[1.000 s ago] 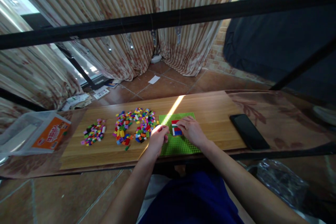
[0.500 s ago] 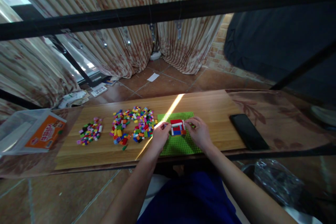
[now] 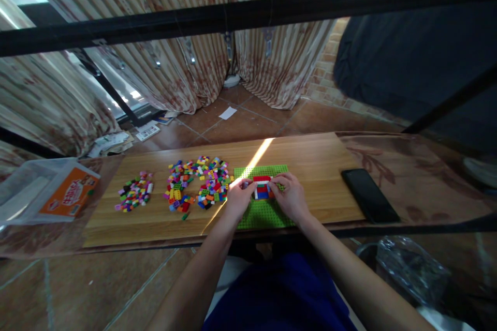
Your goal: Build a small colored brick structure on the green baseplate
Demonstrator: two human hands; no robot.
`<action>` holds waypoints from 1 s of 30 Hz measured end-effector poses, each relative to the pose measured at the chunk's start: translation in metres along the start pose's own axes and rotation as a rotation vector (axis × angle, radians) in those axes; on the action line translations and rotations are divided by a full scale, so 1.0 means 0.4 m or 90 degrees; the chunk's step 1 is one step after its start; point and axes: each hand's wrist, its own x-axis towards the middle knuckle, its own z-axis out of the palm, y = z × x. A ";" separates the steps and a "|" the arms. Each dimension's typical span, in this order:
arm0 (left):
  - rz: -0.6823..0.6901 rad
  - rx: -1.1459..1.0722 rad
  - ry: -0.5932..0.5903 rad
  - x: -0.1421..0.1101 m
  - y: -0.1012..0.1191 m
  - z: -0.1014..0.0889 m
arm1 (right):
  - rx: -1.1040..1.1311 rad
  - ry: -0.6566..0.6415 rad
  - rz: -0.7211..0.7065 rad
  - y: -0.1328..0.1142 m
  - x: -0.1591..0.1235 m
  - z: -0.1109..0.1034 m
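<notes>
A small build of toy bricks (image 3: 262, 193), in red, white, blue and a little green, sits on the upper part of the green baseplate (image 3: 267, 217). My left hand (image 3: 239, 199) is closed at the build's left side, thumb and fingertips against its edge. From the other side my right hand (image 3: 289, 195) pinches its right edge, the fingertips bent over the bricks. Both hands partly cover the build. Any small loose brick inside the fingers is too hidden to make out.
Left of the baseplate lie a large pile of mixed bricks (image 3: 212, 186) and a smaller pile (image 3: 135, 192) on the wooden board (image 3: 310, 158). A clear plastic box (image 3: 33, 186) with an orange label stands far left. A black phone (image 3: 368, 195) lies to the right.
My right hand has shifted slightly left, its fingers now lower against the build. The white strip between my hands, tilted before, now looks level, with green showing beside it.
</notes>
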 end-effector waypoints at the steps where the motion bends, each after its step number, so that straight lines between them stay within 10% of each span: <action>1: 0.000 0.002 0.001 0.001 0.000 0.001 | 0.001 0.001 0.004 0.000 0.001 -0.001; 30: -0.066 -0.067 0.003 0.004 0.013 0.014 | 0.107 0.038 0.144 -0.002 0.023 0.019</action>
